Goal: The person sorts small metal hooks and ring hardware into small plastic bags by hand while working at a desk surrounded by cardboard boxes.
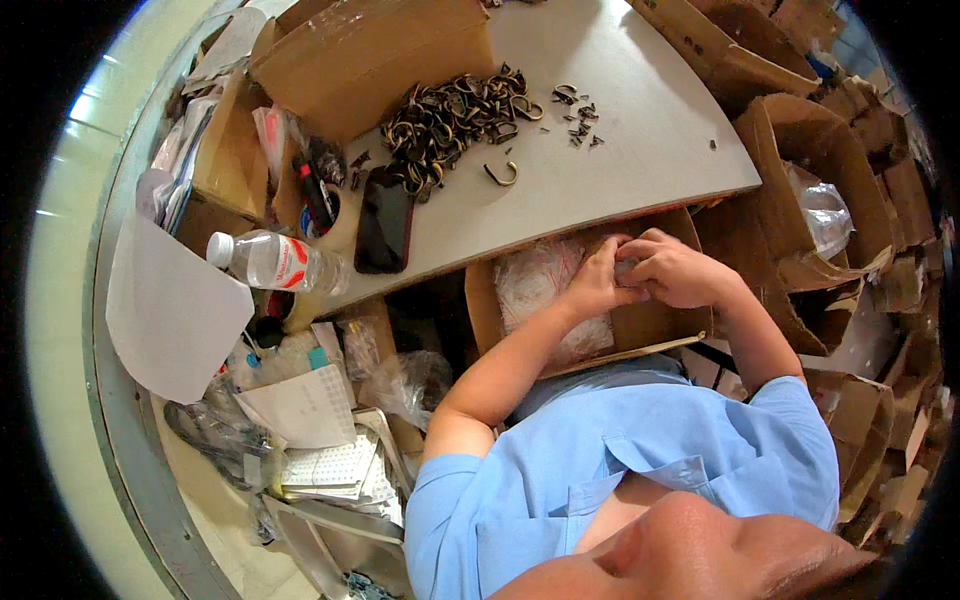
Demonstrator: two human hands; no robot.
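Note:
My left hand (597,282) and my right hand (682,270) meet over an open cardboard box (655,325) at my lap, just below the table edge. The fingers of both are bent and pressed together at the tips. A small, pale, see-through bit shows between them, too covered to name. Clear plastic bags (540,290) fill the left part of the box, beside my left hand. On the table beyond lies a heap of bronze-coloured curved hooks (450,125), with one single hook (502,175) apart from it.
Small screws (582,125) lie scattered right of the heap. A black phone (385,222) and a water bottle (275,262) lie at the table's left. Cardboard boxes (800,130) crowd the right side. Lower left are papers (325,465) and plastic wrapping (405,385).

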